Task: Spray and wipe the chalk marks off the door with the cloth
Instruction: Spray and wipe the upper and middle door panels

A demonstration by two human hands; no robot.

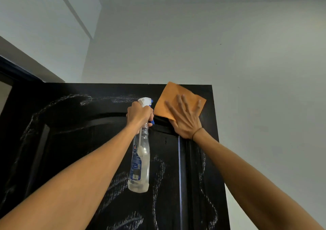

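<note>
Wiping suited long overlapping strokes, pressed flat, on sprayed patches. Door [74, 141]: black, chalk marks [158, 173] across most of it. Spray bottle [140, 159]: clear, little liquid showing near the bottom, gripped at the neck by left hand [139, 115]. Cloth [178, 101]: orange, at the door's top right corner, pressed under right hand [185, 118], fingers spread.

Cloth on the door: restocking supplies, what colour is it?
Orange cloth, plain, head view.

The single head-worn camera is looking steeply upward from close range at the top of the black door [74, 141], wall above.
</note>
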